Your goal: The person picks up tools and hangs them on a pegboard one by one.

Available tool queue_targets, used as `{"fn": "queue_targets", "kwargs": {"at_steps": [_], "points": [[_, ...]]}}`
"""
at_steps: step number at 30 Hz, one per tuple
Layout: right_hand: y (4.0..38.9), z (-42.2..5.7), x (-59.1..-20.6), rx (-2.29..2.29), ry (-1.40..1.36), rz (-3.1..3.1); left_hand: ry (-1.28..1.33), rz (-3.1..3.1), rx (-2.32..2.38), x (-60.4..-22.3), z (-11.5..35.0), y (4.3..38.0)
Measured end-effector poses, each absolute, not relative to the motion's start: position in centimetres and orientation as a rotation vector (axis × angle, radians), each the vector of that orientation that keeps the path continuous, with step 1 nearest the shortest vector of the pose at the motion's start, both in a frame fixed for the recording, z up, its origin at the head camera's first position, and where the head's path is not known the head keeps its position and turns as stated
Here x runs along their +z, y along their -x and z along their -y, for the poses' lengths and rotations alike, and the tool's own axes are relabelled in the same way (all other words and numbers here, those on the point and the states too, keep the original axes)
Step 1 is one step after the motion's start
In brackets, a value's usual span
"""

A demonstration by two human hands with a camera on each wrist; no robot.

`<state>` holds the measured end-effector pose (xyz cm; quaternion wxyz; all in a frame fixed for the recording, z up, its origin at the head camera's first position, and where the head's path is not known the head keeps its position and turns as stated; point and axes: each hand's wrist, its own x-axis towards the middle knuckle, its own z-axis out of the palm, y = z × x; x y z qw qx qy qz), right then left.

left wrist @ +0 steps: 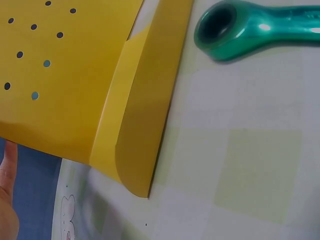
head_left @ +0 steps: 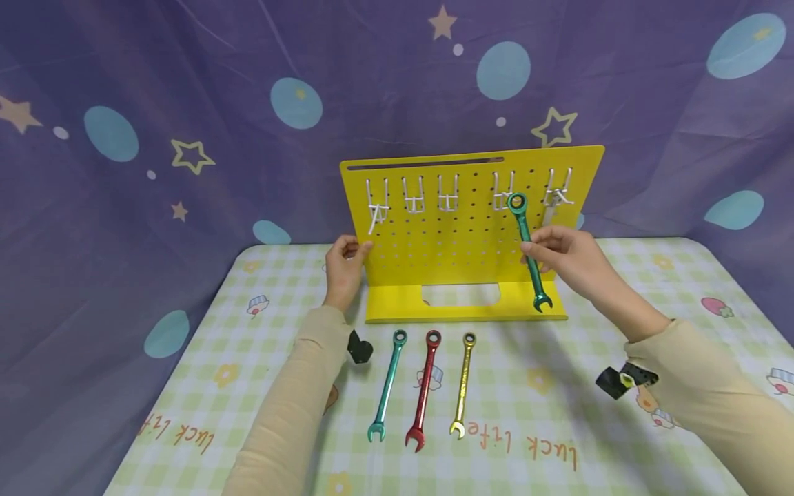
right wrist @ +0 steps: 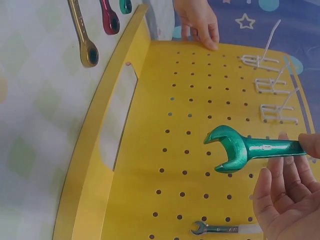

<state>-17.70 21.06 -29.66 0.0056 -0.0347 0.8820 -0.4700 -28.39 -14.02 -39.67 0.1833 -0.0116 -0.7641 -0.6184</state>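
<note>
My right hand [head_left: 573, 262] pinches a dark green combination wrench [head_left: 535, 277] by its shaft, in front of the right part of a yellow pegboard [head_left: 434, 248]. The wrench's ring end points up, beside the fourth white hook [head_left: 501, 200]; its open jaw points down, large in the right wrist view. At the board's left edge, my left hand [head_left: 343, 272] grips the rim, with a fingertip showing on the front face. A smaller wrench [right wrist: 215, 229] hangs from the far right hook [head_left: 558, 196], partly hidden by my right hand in the head view.
On the checked tablecloth [head_left: 248, 413] before the board lie a teal wrench [head_left: 389, 386], a red wrench [head_left: 425, 389] and a gold wrench [head_left: 462, 386], ring ends toward the board. Three more white hooks line the board's upper left. A purple patterned curtain [head_left: 217, 83] hangs behind.
</note>
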Motion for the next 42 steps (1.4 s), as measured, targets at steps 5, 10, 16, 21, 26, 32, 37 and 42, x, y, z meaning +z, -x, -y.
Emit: {"fn": "queue_targets", "kwargs": {"at_steps": [5, 10, 16, 21, 26, 32, 37, 42], "points": [[18.3, -21.1, -29.8, -1.486, 0.104, -2.755, 0.022, 2.169, -1.732, -39.6, 14.1, 28.4], [18.7, -20.9, -30.2, -1.518, 0.132, -2.758, 0.013, 2.179, -1.724, -39.5, 14.1, 28.3], [18.4, -21.1, -30.4, -1.463, 0.093, -2.798, 0.009, 2.177, -1.729, -39.6, 14.0, 28.4], [18.5, -21.4, -30.5, -1.459, 0.067, -2.802, 0.013, 2.159, -1.738, -39.6, 13.9, 28.4], [18.9, -21.1, -30.7, -1.475, 0.092, -2.79, 0.017, 2.16, -1.749, -39.6, 14.0, 28.3], [19.5, -20.6, -30.8, -1.489, 0.088, -2.759, 0.024, 2.164, -1.752, -39.1, 13.9, 27.9], [20.4, -20.5, -31.2, -1.485, 0.094, -2.76, 0.017, 2.16, -1.751, -39.6, 14.0, 28.3], [21.1, -20.4, -31.5, -1.496, 0.097, -2.759, 0.014, 2.169, -1.751, -39.6, 14.0, 28.2]]}}
